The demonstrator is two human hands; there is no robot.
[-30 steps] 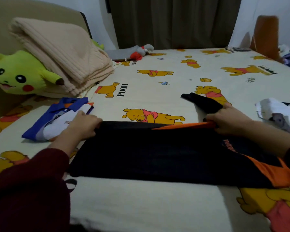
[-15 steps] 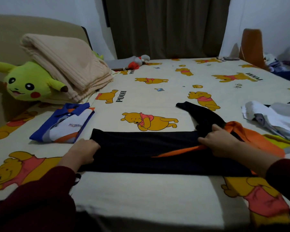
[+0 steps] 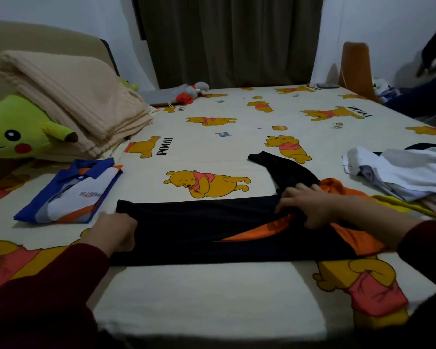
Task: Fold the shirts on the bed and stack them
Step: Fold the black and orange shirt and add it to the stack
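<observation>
- Black and orange shirt (image 3: pixel 199 227) lies across the near part of the bed as a long folded band, stretched between the two hands, with one black sleeve (image 3: pixel 282 167) trailing away from its right end.
- Bed sheet (image 3: pixel 212 293) is cream, printed with yellow bears in red tops and the word "POOH" beside several of them.
- Folded beige blanket (image 3: pixel 68 96) sits at the far left, leaning over a yellow-green plush toy (image 3: pixel 15 132) with red cheeks.
- White clothes (image 3: pixel 408 170) lie in a loose heap at the right edge, well apart from the folded pile.
- Folded blue, white and orange polo shirt (image 3: pixel 71 192) rests just beyond the left hand; it bears a small chest logo, too blurred to read.
- Left hand (image 3: pixel 113 233) grips the left end of the black band, fingers curled over the cloth edge.
- Right hand (image 3: pixel 310 205) clamps down on the right end, fingers bunched into the fabric where the orange panel meets the black sleeve.
- Small grey and red soft toy (image 3: pixel 191 93) lies at the far edge near the dark curtain (image 3: pixel 227 41).
</observation>
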